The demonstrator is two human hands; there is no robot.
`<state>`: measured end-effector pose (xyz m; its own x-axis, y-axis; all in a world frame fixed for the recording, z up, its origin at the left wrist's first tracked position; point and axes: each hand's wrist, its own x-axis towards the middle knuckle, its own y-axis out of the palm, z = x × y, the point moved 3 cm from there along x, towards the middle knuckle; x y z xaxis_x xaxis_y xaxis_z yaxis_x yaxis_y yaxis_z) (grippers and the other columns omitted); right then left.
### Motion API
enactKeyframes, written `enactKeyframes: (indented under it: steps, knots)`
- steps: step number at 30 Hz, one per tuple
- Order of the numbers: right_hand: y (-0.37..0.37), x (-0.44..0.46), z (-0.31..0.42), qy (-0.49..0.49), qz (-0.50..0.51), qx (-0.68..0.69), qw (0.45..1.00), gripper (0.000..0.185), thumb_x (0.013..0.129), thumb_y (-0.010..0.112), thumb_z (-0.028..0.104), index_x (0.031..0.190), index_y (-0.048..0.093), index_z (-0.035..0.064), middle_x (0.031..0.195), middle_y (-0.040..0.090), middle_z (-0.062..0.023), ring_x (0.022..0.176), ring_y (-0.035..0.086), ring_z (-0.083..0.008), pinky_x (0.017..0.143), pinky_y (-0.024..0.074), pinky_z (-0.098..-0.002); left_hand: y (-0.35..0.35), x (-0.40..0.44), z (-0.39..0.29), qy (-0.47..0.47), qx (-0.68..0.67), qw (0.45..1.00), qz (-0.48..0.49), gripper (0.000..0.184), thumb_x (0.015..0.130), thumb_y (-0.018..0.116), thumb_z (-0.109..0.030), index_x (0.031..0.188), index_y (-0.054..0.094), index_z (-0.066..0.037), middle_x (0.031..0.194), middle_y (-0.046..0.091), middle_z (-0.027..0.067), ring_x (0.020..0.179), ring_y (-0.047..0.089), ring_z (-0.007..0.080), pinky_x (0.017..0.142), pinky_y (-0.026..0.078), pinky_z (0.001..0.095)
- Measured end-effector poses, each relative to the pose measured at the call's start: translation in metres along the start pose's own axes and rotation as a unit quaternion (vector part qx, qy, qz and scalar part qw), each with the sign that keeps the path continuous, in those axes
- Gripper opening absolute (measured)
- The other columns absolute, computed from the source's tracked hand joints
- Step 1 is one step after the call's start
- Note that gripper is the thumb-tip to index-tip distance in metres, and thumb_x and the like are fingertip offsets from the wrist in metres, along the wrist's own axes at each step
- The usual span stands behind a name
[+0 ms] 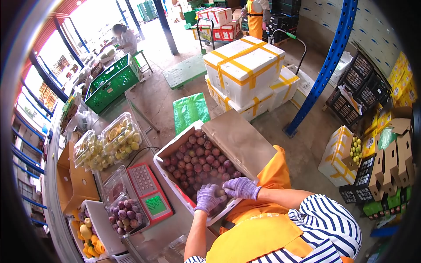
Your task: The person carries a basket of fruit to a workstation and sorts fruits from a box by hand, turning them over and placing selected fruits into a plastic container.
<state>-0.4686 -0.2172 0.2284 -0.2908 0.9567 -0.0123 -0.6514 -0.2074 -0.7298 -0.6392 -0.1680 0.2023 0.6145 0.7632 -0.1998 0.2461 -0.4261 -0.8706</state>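
A white foam box [163, 154] full of dark red plums [193, 160] lies tilted in front of me, with a cardboard flap at its far right side. Both hands wear purple-striped gloves. My left hand [209, 198] is over the near end of the box, its fingers bent against the fruit; what they hold is hidden. Beside it, my right hand [242, 188] reaches over the box's right edge, fingers curled at a plum. Left of the box stands a red scale [151, 195] with a lit display, and an open clear clamshell [127, 215] with plums is next to it.
Clear packs of yellow-green fruit [120, 138], a green crate [112, 83] and a box of yellow fruit [90, 236] are at the left. Taped foam boxes [245, 65] stand beyond a blue post [322, 70]. Two people are farther back.
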Motion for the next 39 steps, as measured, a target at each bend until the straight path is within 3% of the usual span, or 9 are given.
enactKeyframes:
  steps: [7, 10, 16, 19, 22, 23, 27, 32, 39]
  knots:
    - [-0.004, 0.0, 0.003, 0.013, -0.014, 0.007, 1.0, 0.025, 0.091, 0.057, 0.03, 0.102, 0.066, 0.0105, 0.083, 0.066, -0.0165, 0.076, 0.064, -0.0365, 0.07, 0.0511, -0.0457, -0.003, 0.0, -0.001, -0.086, -0.042, 0.995, -0.018, 0.043, 0.068, 0.075, -0.028, 0.105, 0.059, -0.013, 0.102, 0.064, 0.0114, 0.1, 0.059, 0.0346, 0.087, 0.047, 0.046]
    - [-0.002, 0.001, 0.001, 0.007, -0.015, -0.001, 1.0, 0.025, 0.091, 0.057, 0.031, 0.102, 0.066, 0.0098, 0.084, 0.066, -0.0163, 0.077, 0.064, -0.0358, 0.071, 0.0514, -0.0448, 0.002, 0.003, 0.003, -0.003, -0.026, 0.998, -0.054, 0.051, 0.063, 0.079, -0.03, 0.109, 0.06, -0.017, 0.103, 0.065, 0.0113, 0.098, 0.06, 0.034, 0.086, 0.049, 0.0433]
    - [0.007, 0.003, -0.007, 0.004, -0.019, -0.011, 1.0, 0.025, 0.09, 0.058, 0.032, 0.101, 0.066, 0.0104, 0.084, 0.067, -0.0132, 0.077, 0.065, -0.0335, 0.071, 0.0516, -0.0434, -0.001, 0.0, 0.002, 0.005, -0.013, 0.999, -0.052, 0.038, 0.069, 0.072, -0.026, 0.106, 0.062, -0.021, 0.103, 0.065, 0.0089, 0.099, 0.059, 0.0328, 0.086, 0.047, 0.0466]
    - [0.007, 0.004, -0.004, -0.031, -0.091, 0.021, 0.995, 0.021, 0.09, 0.055, 0.03, 0.092, 0.064, 0.0114, 0.081, 0.065, -0.0127, 0.075, 0.064, -0.0342, 0.067, 0.0512, -0.0432, 0.004, 0.01, 0.006, 0.053, 0.016, 0.997, -0.055, 0.026, 0.066, 0.071, -0.026, 0.091, 0.065, -0.017, 0.09, 0.067, 0.0123, 0.08, 0.063, 0.0363, 0.073, 0.052, 0.0458]
    - [0.002, 0.002, -0.003, -0.003, -0.035, 0.003, 0.999, 0.024, 0.089, 0.055, 0.031, 0.087, 0.062, 0.0085, 0.081, 0.065, -0.0149, 0.074, 0.064, -0.0351, 0.066, 0.0504, -0.0444, -0.003, 0.002, -0.007, 0.074, -0.097, 0.982, -0.144, 0.023, 0.062, 0.074, -0.019, 0.082, 0.065, -0.012, 0.077, 0.063, 0.0125, 0.075, 0.06, 0.035, 0.07, 0.051, 0.0422]
    - [0.012, 0.0, -0.008, -0.009, -0.074, 0.008, 0.997, 0.024, 0.089, 0.055, 0.031, 0.087, 0.062, 0.0089, 0.081, 0.065, -0.0147, 0.073, 0.064, -0.0348, 0.066, 0.0504, -0.0446, 0.018, 0.01, 0.01, 0.072, -0.101, 0.991, -0.043, 0.026, 0.062, 0.075, -0.021, 0.083, 0.064, -0.01, 0.081, 0.064, 0.0134, 0.079, 0.06, 0.0347, 0.071, 0.05, 0.0416]
    - [0.016, 0.002, -0.011, -0.023, -0.044, -0.021, 0.999, 0.023, 0.089, 0.052, 0.031, 0.086, 0.061, 0.0101, 0.081, 0.065, -0.0124, 0.073, 0.064, -0.0328, 0.066, 0.0511, -0.0469, 0.008, 0.004, 0.01, 0.084, -0.055, 0.993, -0.066, 0.045, 0.067, 0.076, -0.03, 0.107, 0.067, -0.014, 0.096, 0.067, 0.0115, 0.091, 0.061, 0.0328, 0.085, 0.049, 0.041]
    - [0.007, 0.005, -0.003, 0.063, 0.107, -0.044, 0.991, 0.023, 0.091, 0.052, 0.031, 0.093, 0.061, 0.0095, 0.085, 0.067, -0.0152, 0.08, 0.065, -0.0357, 0.074, 0.049, -0.0502, 0.011, 0.003, 0.008, 0.024, -0.019, 1.0, -0.001, 0.05, 0.069, 0.076, -0.044, 0.111, 0.066, -0.018, 0.101, 0.065, 0.0086, 0.098, 0.061, 0.0301, 0.084, 0.049, 0.0424]
    - [0.015, 0.004, -0.012, 0.025, 0.06, -0.031, 0.997, 0.023, 0.092, 0.051, 0.033, 0.098, 0.06, 0.0124, 0.081, 0.066, -0.0129, 0.075, 0.064, -0.0341, 0.066, 0.0489, -0.0483, 0.007, 0.001, 0.004, 0.009, -0.067, 0.998, 0.016, 0.049, 0.07, 0.078, -0.042, 0.108, 0.064, -0.015, 0.1, 0.066, 0.0113, 0.094, 0.063, 0.0325, 0.082, 0.051, 0.0422]
